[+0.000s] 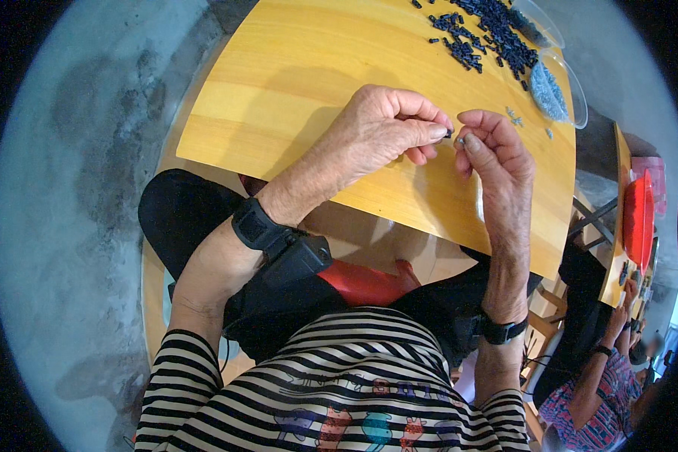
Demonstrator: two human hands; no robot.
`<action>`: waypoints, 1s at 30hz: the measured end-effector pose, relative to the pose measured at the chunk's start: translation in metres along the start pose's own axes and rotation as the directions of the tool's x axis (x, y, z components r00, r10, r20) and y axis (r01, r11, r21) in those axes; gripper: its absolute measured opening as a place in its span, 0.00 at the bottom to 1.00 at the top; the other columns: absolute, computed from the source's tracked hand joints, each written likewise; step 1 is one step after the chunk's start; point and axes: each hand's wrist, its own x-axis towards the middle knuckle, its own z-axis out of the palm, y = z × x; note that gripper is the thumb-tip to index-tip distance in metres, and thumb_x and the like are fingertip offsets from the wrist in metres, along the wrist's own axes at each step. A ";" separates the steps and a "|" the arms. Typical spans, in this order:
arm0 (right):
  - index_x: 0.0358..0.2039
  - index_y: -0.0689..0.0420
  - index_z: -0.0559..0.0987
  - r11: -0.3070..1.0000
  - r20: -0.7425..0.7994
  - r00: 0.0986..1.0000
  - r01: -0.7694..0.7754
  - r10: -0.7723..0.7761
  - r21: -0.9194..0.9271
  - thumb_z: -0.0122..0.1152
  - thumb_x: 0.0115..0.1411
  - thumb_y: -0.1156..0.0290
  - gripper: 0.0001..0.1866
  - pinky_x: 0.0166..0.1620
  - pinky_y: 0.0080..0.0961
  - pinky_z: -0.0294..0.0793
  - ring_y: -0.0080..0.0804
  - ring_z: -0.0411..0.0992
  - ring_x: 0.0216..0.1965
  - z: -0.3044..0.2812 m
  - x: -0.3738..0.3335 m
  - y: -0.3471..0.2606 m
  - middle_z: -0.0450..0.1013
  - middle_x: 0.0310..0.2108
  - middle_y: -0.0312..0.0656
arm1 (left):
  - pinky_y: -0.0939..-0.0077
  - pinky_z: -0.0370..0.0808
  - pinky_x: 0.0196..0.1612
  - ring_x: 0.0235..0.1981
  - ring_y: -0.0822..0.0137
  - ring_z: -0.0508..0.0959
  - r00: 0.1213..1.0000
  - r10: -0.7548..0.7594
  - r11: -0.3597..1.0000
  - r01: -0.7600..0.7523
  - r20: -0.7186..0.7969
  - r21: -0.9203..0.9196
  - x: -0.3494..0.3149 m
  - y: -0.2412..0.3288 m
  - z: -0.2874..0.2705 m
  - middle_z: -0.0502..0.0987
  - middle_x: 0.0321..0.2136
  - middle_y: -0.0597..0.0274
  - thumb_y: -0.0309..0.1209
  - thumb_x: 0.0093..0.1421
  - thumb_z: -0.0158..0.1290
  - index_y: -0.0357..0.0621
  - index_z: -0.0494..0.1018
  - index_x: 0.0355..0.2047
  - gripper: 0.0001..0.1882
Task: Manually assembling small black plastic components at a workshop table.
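Note:
Above the wooden table (279, 120), my left hand (384, 124) pinches a small dark plastic piece (449, 134) between thumb and fingertips. Close beside it, my right hand (501, 158) has thumb and forefinger closed on a tiny grey-blue piece (461, 141). The two pieces nearly meet; whether they touch I cannot tell. Many short dark tube-like pieces (497, 34) are heaped at the table's far right. By that heap lies a clear plastic tub (578, 90) holding small light-blue pieces (548, 92). A few loose light-blue pieces (514, 117) lie beyond my right hand.
Another clear tub (550, 19) stands at the far right edge. Under the table's near edge shows a red seat (369, 282). To the right, a person in a patterned top (595, 399) sits at another table with a red basin (638, 218). A grey wall rises on the left.

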 end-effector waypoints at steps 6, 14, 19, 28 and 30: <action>0.43 0.61 0.71 0.995 0.023 0.999 0.044 -0.042 -0.090 0.51 0.58 0.79 0.12 0.28 0.12 0.63 0.16 0.64 0.24 -0.002 0.004 -0.003 0.69 0.28 0.33 | 0.85 0.73 0.30 0.24 0.78 0.75 0.999 -0.037 0.999 0.036 0.011 0.011 0.000 -0.001 0.000 0.76 0.23 0.65 0.31 0.58 0.53 0.36 0.75 0.36 0.10; 0.43 0.61 0.71 1.000 0.091 0.996 0.011 -0.010 -0.008 0.54 0.57 0.78 0.12 0.26 0.12 0.62 0.15 0.63 0.23 -0.005 0.006 0.001 0.68 0.28 0.32 | 0.84 0.74 0.28 0.23 0.76 0.76 0.999 -0.025 0.999 0.026 0.033 -0.033 -0.002 0.003 0.001 0.77 0.23 0.64 0.31 0.57 0.55 0.35 0.76 0.35 0.11; 0.43 0.60 0.71 1.000 0.102 0.995 -0.003 0.002 0.010 0.55 0.57 0.76 0.12 0.26 0.11 0.62 0.15 0.63 0.23 -0.007 0.007 0.003 0.68 0.27 0.32 | 0.84 0.75 0.28 0.23 0.76 0.76 0.999 -0.030 0.999 0.031 0.033 -0.044 -0.002 0.003 0.003 0.77 0.23 0.64 0.31 0.57 0.55 0.35 0.76 0.34 0.11; 0.42 0.60 0.72 0.997 0.106 0.993 -0.062 0.058 0.039 0.57 0.57 0.74 0.12 0.26 0.12 0.62 0.15 0.63 0.23 -0.008 0.009 0.005 0.69 0.26 0.31 | 0.85 0.74 0.28 0.23 0.76 0.77 1.000 -0.026 0.997 0.026 0.002 -0.066 -0.004 0.001 0.008 0.78 0.23 0.61 0.32 0.56 0.56 0.36 0.77 0.35 0.11; 0.41 0.60 0.72 0.996 0.105 0.992 -0.078 0.073 0.048 0.57 0.57 0.75 0.11 0.26 0.12 0.62 0.15 0.64 0.23 -0.008 0.010 0.006 0.69 0.26 0.31 | 0.85 0.74 0.28 0.23 0.76 0.77 0.999 -0.032 0.996 0.031 -0.010 -0.079 -0.004 0.001 0.009 0.78 0.24 0.61 0.32 0.56 0.56 0.36 0.77 0.35 0.11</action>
